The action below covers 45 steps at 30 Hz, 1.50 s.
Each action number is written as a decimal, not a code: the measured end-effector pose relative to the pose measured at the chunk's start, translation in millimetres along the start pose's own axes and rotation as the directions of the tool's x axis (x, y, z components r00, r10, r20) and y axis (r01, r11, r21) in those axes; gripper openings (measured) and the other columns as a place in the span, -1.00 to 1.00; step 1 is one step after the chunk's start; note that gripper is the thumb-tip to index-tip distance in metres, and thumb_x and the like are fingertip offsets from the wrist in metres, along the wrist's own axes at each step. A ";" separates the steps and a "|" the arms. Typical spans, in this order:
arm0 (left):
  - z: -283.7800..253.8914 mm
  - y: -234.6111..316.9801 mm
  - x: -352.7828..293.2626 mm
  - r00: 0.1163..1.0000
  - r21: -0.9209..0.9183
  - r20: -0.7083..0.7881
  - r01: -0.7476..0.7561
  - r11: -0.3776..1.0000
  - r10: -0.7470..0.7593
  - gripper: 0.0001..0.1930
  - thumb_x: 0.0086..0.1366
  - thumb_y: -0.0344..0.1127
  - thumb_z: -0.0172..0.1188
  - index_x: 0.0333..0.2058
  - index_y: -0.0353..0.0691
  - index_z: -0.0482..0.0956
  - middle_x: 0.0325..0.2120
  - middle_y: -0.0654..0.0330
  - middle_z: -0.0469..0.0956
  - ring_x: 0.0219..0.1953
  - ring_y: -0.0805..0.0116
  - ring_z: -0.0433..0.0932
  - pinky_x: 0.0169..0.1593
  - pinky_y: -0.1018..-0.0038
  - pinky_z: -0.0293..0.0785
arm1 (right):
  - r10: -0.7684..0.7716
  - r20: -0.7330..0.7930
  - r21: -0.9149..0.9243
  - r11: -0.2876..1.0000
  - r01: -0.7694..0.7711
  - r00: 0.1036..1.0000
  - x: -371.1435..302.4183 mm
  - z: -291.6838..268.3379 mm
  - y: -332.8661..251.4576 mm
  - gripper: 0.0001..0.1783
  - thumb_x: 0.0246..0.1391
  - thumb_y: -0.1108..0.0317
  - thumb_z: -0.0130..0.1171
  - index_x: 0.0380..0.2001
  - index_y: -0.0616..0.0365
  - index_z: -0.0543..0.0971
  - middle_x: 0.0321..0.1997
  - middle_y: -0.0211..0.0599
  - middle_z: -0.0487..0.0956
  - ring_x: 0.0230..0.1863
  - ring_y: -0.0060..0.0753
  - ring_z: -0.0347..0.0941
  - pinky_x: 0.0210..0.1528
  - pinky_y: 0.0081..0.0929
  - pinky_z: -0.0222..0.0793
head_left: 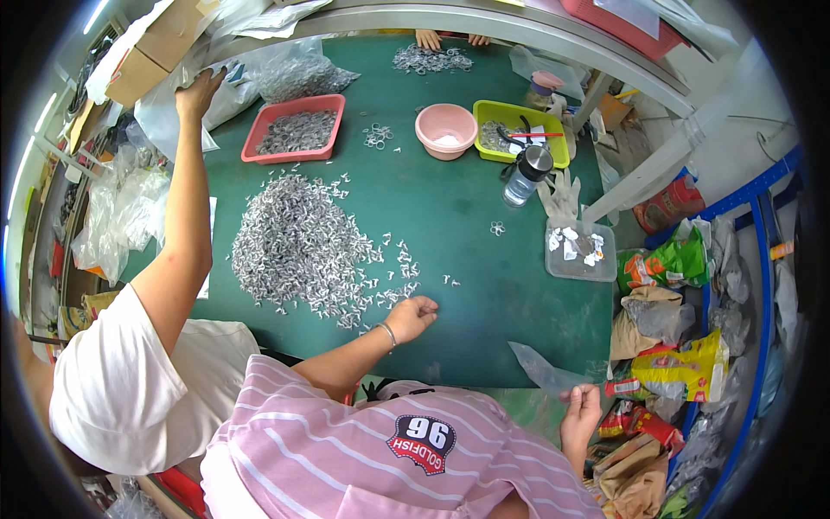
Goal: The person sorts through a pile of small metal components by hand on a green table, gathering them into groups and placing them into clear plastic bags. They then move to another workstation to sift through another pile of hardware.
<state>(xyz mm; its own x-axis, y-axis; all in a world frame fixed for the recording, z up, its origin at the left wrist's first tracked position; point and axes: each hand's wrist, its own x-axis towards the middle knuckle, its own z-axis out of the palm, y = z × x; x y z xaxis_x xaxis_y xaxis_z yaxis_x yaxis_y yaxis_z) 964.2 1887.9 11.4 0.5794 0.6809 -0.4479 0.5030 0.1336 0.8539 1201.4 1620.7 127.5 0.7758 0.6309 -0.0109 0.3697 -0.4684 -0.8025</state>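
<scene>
My left hand (411,321) rests on the green table (484,294) at the near edge of a big pile of small grey-white parts (298,238). Its fingers curl together; whatever they may hold is hidden. Several loose parts (399,275) are scattered just beyond it, and a couple more lie to its right. Near the table's front right edge, my right hand (581,417) pinches a small clear plastic bag (543,369) between thumb and fingers. The bag sticks out leftward over the edge and looks flat.
A co-worker's arm (186,199) stretches along the left toward plastic bags. Another person's hands (430,39) touch grey rings at the far edge. Behind the pile stand a red tray (335,130), a pink bowl (446,130), a yellow-green tray (553,156), a bottle (526,177) and a clear tub (581,270).
</scene>
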 end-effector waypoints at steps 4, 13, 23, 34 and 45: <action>14.6 14.0 -13.4 0.986 0.513 0.138 -0.148 0.846 0.089 -0.54 0.13 -0.24 0.14 -0.01 -0.30 0.35 -0.12 -0.08 0.45 -0.07 0.07 0.45 0.01 0.31 0.36 | -0.033 -0.134 0.139 0.989 0.052 0.990 -6.7 -15.9 -7.4 -0.85 0.16 0.38 -0.05 -0.42 0.24 0.34 -0.60 -0.32 0.48 -0.54 -0.60 0.38 -0.42 -0.63 0.31; 70.2 1.6 -35.6 0.944 0.806 0.222 -0.036 0.591 -0.245 -0.25 0.14 -0.12 0.11 0.21 -0.27 -0.05 0.17 -0.14 0.07 0.21 0.01 0.11 0.17 0.06 0.10 | -0.015 -0.163 0.202 0.978 0.048 0.986 -23.2 -60.8 29.1 -0.87 0.17 0.39 -0.06 -0.41 0.23 0.34 -0.57 -0.40 0.40 -0.55 -0.65 0.32 -0.44 -0.69 0.26; 103.2 -12.5 -60.4 0.969 0.829 0.024 0.118 0.546 -0.246 -0.24 0.12 -0.24 0.05 0.21 -0.36 -0.12 0.24 -0.11 -0.11 0.29 0.08 -0.06 0.22 0.01 -0.04 | -0.099 -0.098 0.218 0.969 0.118 0.990 -11.0 -117.7 62.5 -0.90 0.16 0.41 -0.06 -0.40 0.22 0.33 -0.56 -0.39 0.39 -0.53 -0.63 0.32 -0.40 -0.68 0.25; 112.9 -15.7 -68.8 0.969 0.724 -0.102 0.226 0.651 -0.223 -0.31 0.11 -0.39 -0.08 0.22 -0.31 -0.11 0.27 0.04 -0.15 0.31 0.19 -0.12 0.24 0.00 -0.10 | -0.145 -0.047 0.281 0.948 0.152 0.988 -13.1 -137.7 79.7 -0.88 0.17 0.39 -0.05 -0.37 0.23 0.36 -0.52 -0.36 0.42 -0.48 -0.61 0.33 -0.33 -0.67 0.25; 92.2 -59.8 -76.0 0.811 0.409 -0.550 0.055 0.911 0.198 -0.71 0.06 -0.39 0.06 -0.19 -0.21 0.52 -0.30 -0.11 0.51 -0.22 -0.06 0.48 -0.10 0.28 0.42 | -0.146 0.046 0.183 0.974 0.135 0.988 -22.6 -130.8 59.3 -0.85 0.17 0.38 -0.04 -0.40 0.24 0.37 -0.48 -0.35 0.42 -0.43 -0.60 0.31 -0.28 -0.65 0.25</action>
<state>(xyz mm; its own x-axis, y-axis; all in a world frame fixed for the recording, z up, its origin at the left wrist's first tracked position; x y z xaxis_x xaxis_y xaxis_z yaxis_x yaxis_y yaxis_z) 949.2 1761.8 -30.1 0.2172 0.9749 -0.0486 0.7522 -0.1354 0.6448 1272.7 1497.7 158.2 0.6891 0.7204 0.0785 0.3713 -0.2580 -0.8920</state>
